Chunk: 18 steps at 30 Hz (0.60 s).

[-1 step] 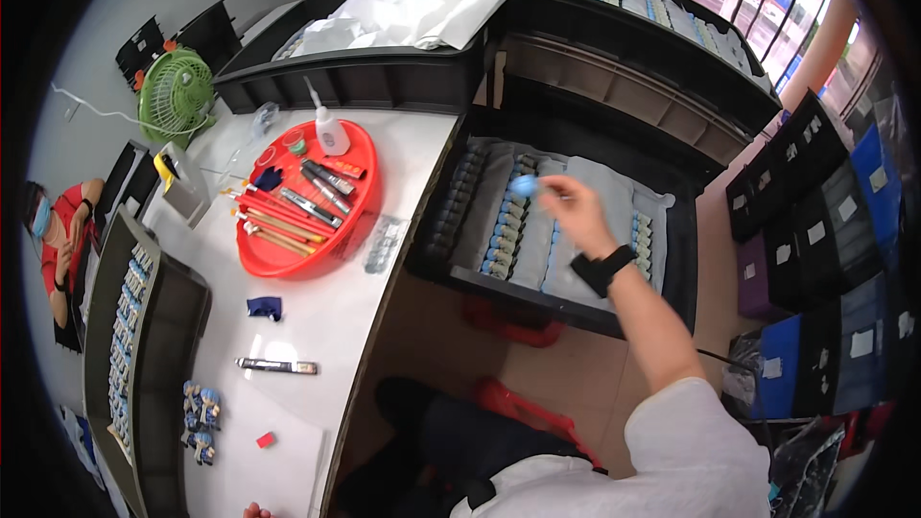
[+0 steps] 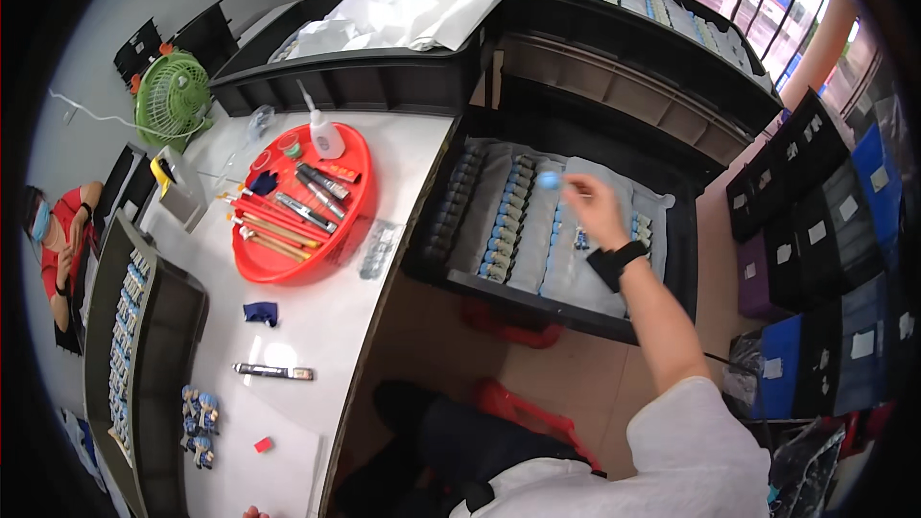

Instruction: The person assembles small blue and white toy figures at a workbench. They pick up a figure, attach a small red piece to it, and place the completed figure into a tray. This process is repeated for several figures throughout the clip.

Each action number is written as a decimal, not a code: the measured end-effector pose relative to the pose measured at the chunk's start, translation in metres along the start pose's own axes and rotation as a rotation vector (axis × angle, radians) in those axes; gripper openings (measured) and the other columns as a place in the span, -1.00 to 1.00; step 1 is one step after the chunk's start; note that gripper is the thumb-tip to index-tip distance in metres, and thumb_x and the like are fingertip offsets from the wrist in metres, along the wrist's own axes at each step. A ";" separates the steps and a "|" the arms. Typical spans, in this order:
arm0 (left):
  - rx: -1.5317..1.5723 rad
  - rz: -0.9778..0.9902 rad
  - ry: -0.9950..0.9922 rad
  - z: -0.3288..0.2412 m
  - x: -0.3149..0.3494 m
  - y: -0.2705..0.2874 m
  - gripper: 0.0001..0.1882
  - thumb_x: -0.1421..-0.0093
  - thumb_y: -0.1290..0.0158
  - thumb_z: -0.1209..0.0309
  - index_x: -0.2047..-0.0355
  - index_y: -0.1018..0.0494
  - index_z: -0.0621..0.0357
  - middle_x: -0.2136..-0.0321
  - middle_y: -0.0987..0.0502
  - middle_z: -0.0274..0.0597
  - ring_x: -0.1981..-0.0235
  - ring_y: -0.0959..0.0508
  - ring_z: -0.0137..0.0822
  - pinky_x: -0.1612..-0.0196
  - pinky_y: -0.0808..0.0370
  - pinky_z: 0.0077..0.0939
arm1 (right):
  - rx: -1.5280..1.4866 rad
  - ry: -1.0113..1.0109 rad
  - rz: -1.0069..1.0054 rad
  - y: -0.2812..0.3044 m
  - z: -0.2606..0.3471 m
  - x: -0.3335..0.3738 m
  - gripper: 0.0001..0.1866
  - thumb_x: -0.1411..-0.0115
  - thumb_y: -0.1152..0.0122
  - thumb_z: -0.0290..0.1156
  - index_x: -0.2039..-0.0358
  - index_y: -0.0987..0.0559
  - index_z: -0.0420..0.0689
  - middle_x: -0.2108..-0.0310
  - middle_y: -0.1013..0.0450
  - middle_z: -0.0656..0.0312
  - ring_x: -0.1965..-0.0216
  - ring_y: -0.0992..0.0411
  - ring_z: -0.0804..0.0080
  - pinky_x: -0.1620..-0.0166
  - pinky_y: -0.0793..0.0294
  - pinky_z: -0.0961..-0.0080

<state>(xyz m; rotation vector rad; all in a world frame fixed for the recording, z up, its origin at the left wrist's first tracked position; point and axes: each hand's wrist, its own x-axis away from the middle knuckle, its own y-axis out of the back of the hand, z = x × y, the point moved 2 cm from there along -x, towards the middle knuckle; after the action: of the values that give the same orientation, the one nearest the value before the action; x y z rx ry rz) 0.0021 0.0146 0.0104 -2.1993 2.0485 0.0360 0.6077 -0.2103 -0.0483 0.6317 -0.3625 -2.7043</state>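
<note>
My right hand [image 2: 597, 214], wearing a black wristband, reaches out over a black crate [image 2: 595, 318] to the right of the table. Pinched at its fingertips is a small figurine with a round light-blue top [image 2: 548, 179]; the fingers hide the rest of it. Below, rows of similar blue-topped figurines [image 2: 504, 230] lie between grey cloth sheets [image 2: 530, 259] in the crate. Only some fingertips of my left hand [image 2: 255, 513] show at the bottom edge, over the white table [image 2: 331, 345]. Several blue-capped figurines [image 2: 200, 422] stand nearby, beside a small red block [image 2: 264, 444].
A red tray [image 2: 257, 269] holds brushes, markers and a white squeeze bottle [image 2: 327, 139]. A marker [image 2: 273, 371] and a dark blue cloth [image 2: 261, 313] lie on the table. Another crate [image 2: 158, 326] stands left, more behind. A person [image 2: 72, 230] sits far left.
My right hand has moved a little to the right over the crate, carrying the blue-topped figurine along. The left fingertips stay at the bottom edge.
</note>
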 end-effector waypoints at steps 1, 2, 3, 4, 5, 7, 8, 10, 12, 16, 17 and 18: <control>-0.011 -0.004 0.001 0.000 -0.001 -0.003 -0.75 -0.21 0.07 0.45 0.15 -0.34 0.35 0.26 -0.45 -0.12 0.29 -0.42 -0.37 0.21 -0.39 -0.57 | 0.093 -0.052 -0.112 0.032 -0.049 -0.007 -0.80 -0.04 -0.09 -0.60 0.27 -0.51 -0.22 0.40 -0.49 0.23 0.36 -0.46 0.52 0.29 -0.44 0.61; -0.027 -0.011 -0.008 -0.001 -0.001 -0.003 -0.75 -0.21 0.07 0.45 0.15 -0.34 0.35 0.26 -0.45 -0.12 0.29 -0.43 -0.38 0.21 -0.39 -0.57 | 0.244 -0.054 -0.172 0.061 -0.089 -0.012 -0.81 0.00 -0.11 -0.61 0.31 -0.51 -0.21 0.42 -0.50 0.21 0.37 -0.47 0.50 0.30 -0.43 0.58; -0.039 -0.015 -0.014 -0.001 -0.003 -0.002 -0.75 -0.21 0.07 0.44 0.15 -0.34 0.35 0.27 -0.45 -0.12 0.30 -0.43 -0.38 0.22 -0.40 -0.57 | 0.307 -0.100 -0.223 0.089 -0.128 -0.012 -0.81 0.02 -0.13 -0.59 0.33 -0.52 -0.21 0.43 -0.50 0.18 0.37 -0.47 0.47 0.30 -0.43 0.56; -0.055 -0.025 -0.021 -0.001 -0.003 -0.001 -0.75 -0.21 0.07 0.44 0.15 -0.34 0.35 0.28 -0.45 -0.13 0.30 -0.43 -0.38 0.22 -0.40 -0.57 | 0.366 -0.145 -0.268 0.108 -0.156 -0.012 -0.82 0.05 -0.15 -0.58 0.35 -0.52 -0.21 0.43 -0.50 0.15 0.38 -0.48 0.44 0.30 -0.43 0.54; -0.067 -0.036 -0.024 -0.002 -0.001 0.003 -0.75 -0.21 0.07 0.44 0.15 -0.34 0.35 0.28 -0.45 -0.12 0.31 -0.43 -0.38 0.22 -0.40 -0.57 | 0.530 -0.237 -0.288 0.118 -0.159 -0.010 -0.83 0.07 -0.17 -0.53 0.39 -0.52 -0.22 0.41 -0.50 0.06 0.37 -0.50 0.30 0.28 -0.44 0.47; -0.075 -0.036 -0.021 0.002 -0.004 0.006 -0.75 -0.21 0.08 0.43 0.15 -0.34 0.36 0.29 -0.45 -0.12 0.31 -0.43 -0.38 0.23 -0.41 -0.56 | 0.733 -0.336 -0.303 0.151 -0.198 -0.005 -0.83 0.08 -0.16 -0.51 0.39 -0.54 -0.17 0.37 -0.49 0.01 0.29 -0.47 0.11 0.21 -0.43 0.33; -0.048 -0.032 -0.039 0.004 -0.004 0.009 -0.74 -0.22 0.09 0.44 0.14 -0.34 0.37 0.29 -0.45 -0.10 0.31 -0.44 -0.37 0.23 -0.41 -0.55 | 0.778 -0.375 -0.310 0.157 -0.206 -0.005 -0.82 0.08 -0.17 -0.51 0.39 -0.54 -0.17 0.36 -0.48 0.01 0.28 -0.46 0.11 0.20 -0.43 0.31; -0.056 -0.051 -0.021 0.004 -0.004 0.004 -0.75 -0.22 0.10 0.45 0.14 -0.34 0.37 0.30 -0.45 -0.09 0.32 -0.44 -0.36 0.23 -0.41 -0.54 | 0.867 -0.430 -0.310 0.167 -0.223 -0.005 -0.81 0.10 -0.19 -0.51 0.38 -0.55 -0.16 0.36 -0.48 0.01 0.27 -0.46 0.12 0.17 -0.43 0.29; -0.072 -0.065 -0.024 0.002 -0.003 -0.001 -0.75 -0.22 0.10 0.45 0.15 -0.34 0.38 0.30 -0.45 -0.08 0.30 -0.44 -0.32 0.20 -0.41 -0.48 | 0.950 -0.455 -0.294 0.174 -0.239 -0.007 -0.80 0.10 -0.20 -0.52 0.37 -0.55 -0.15 0.37 -0.48 0.02 0.26 -0.45 0.11 0.16 -0.42 0.29; -0.084 -0.044 0.000 0.001 -0.002 -0.010 -0.72 -0.21 0.10 0.41 0.15 -0.34 0.38 0.30 -0.44 -0.08 0.26 -0.42 -0.29 0.16 -0.39 -0.39 | 1.012 -0.490 -0.221 0.181 -0.267 -0.009 -0.79 0.13 -0.17 -0.60 0.39 -0.56 -0.13 0.36 -0.47 0.02 0.21 -0.42 0.10 0.13 -0.40 0.29; -0.084 -0.044 0.005 0.001 -0.002 -0.011 -0.72 -0.21 0.10 0.40 0.15 -0.34 0.38 0.29 -0.44 -0.08 0.25 -0.42 -0.28 0.15 -0.39 -0.37 | 1.000 -0.496 -0.219 0.179 -0.272 -0.012 -0.79 0.13 -0.15 -0.61 0.40 -0.55 -0.13 0.36 -0.47 0.01 0.21 -0.42 0.09 0.14 -0.40 0.28; -0.085 -0.048 0.010 0.001 -0.002 -0.010 -0.71 -0.21 0.10 0.39 0.15 -0.34 0.38 0.29 -0.44 -0.08 0.25 -0.42 -0.28 0.14 -0.38 -0.36 | 0.986 -0.500 -0.212 0.175 -0.277 -0.014 -0.79 0.14 -0.14 -0.62 0.41 -0.55 -0.14 0.35 -0.47 0.01 0.21 -0.42 0.09 0.15 -0.40 0.28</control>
<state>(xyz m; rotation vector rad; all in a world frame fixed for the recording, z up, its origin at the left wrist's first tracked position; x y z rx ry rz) 0.0121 0.0168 0.0105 -2.3021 2.0348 0.1090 0.7955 -0.4106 -0.2276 0.1812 -1.8981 -2.7108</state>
